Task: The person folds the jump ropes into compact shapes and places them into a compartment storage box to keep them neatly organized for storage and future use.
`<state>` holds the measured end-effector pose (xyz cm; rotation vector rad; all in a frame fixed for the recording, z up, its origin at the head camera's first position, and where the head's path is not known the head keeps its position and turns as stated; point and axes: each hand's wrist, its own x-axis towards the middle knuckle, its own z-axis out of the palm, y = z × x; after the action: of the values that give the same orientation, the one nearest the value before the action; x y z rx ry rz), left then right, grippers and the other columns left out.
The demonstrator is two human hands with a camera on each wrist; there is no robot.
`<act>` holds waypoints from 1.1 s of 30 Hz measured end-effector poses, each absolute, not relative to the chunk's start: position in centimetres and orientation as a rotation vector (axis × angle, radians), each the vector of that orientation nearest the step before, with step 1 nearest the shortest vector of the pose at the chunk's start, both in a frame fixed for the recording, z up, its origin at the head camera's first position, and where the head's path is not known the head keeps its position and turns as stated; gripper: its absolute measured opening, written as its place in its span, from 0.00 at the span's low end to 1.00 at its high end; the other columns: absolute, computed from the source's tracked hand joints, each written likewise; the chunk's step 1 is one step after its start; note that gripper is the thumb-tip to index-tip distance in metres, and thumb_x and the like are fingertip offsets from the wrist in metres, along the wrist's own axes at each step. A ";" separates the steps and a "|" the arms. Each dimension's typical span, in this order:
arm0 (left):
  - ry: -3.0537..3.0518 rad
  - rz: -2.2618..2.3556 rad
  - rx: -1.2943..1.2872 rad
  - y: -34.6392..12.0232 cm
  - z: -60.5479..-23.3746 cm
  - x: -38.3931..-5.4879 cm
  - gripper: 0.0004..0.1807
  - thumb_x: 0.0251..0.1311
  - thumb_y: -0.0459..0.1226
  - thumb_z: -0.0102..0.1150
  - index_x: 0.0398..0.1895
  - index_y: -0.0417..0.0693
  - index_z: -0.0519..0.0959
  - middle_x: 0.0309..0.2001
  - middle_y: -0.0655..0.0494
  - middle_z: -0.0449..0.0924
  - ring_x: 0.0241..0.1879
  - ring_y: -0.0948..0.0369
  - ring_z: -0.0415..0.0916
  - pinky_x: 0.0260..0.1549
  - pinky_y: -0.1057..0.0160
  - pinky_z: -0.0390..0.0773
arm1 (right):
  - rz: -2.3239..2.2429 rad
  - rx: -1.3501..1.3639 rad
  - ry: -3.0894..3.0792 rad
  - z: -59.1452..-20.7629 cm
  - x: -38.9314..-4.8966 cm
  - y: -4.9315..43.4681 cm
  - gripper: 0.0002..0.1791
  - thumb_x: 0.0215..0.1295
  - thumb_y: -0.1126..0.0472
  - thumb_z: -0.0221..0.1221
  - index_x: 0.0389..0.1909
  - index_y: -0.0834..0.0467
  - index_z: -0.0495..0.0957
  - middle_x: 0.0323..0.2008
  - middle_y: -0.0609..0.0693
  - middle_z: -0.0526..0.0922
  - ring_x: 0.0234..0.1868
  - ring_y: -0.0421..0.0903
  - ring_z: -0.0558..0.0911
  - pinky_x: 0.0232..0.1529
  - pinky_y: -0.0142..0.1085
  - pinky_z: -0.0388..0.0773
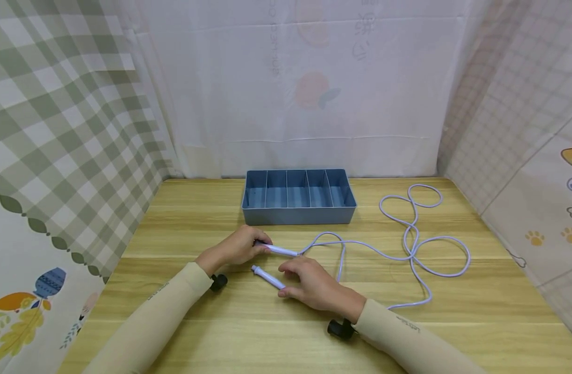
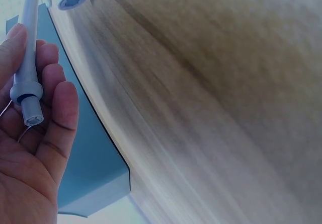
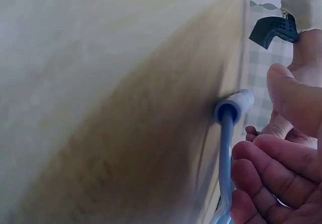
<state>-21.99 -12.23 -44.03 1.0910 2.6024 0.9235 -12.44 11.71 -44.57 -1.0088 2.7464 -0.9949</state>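
A lavender jump rope lies on the wooden table, its cord (image 1: 409,228) looped toward the right. My left hand (image 1: 239,245) pinches one handle (image 1: 282,251) between thumb and fingers; the left wrist view shows its collared end (image 2: 31,108) standing out past the palm. The second handle (image 1: 268,277) lies on the tabletop just in front of it. Close by that handle's cord end is my right hand (image 1: 314,283), thumb and fingers apart. In the right wrist view the cord enters this handle (image 3: 239,104) beyond the spread thumb and fingers.
A blue-grey box (image 1: 298,216) with several compartments stands at the back middle of the table (image 1: 192,208). White and checked cloths (image 1: 70,78) hang behind and on both sides. Black straps (image 1: 342,329) sit at both wrists.
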 end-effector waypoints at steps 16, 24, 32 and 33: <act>2.549 0.922 1.078 -12.0 -43.8 -21.6 0.07 0.69 0.37 0.65 0.44 0.46 0.88 0.42 0.59 0.87 0.44 0.62 0.82 0.46 0.61 0.81 | -0.810 -1.134 2.778 -44.9 -12.5 11.5 0.05 0.61 0.67 0.71 0.37 0.55 0.87 0.31 0.41 0.83 0.36 0.39 0.78 0.40 0.34 0.77; 2.410 1.009 1.023 -11.5 -43.6 -21.2 0.08 0.72 0.39 0.62 0.41 0.45 0.87 0.34 0.60 0.85 0.35 0.66 0.77 0.38 0.65 0.79 | -0.790 -1.205 2.930 -44.8 -12.5 12.2 0.08 0.60 0.69 0.70 0.38 0.54 0.87 0.35 0.43 0.84 0.41 0.43 0.80 0.50 0.42 0.77; 2.240 1.160 0.896 -11.2 -43.3 -20.9 0.12 0.74 0.39 0.59 0.41 0.37 0.85 0.28 0.55 0.84 0.28 0.62 0.79 0.30 0.63 0.81 | -0.902 -1.276 3.055 -44.4 -12.6 12.7 0.10 0.57 0.70 0.72 0.37 0.55 0.87 0.34 0.44 0.84 0.38 0.43 0.78 0.43 0.39 0.76; 2.220 1.175 0.885 -11.1 -43.2 -20.8 0.13 0.74 0.38 0.59 0.41 0.36 0.85 0.29 0.54 0.84 0.28 0.62 0.80 0.30 0.62 0.82 | -0.913 -1.280 3.069 -44.4 -12.7 12.8 0.10 0.56 0.70 0.72 0.37 0.55 0.87 0.33 0.44 0.83 0.37 0.43 0.78 0.42 0.39 0.76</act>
<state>-20.80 -11.15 -43.22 0.8849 2.2199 1.1748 -12.66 12.80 -44.36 -1.2798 3.0685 -0.9127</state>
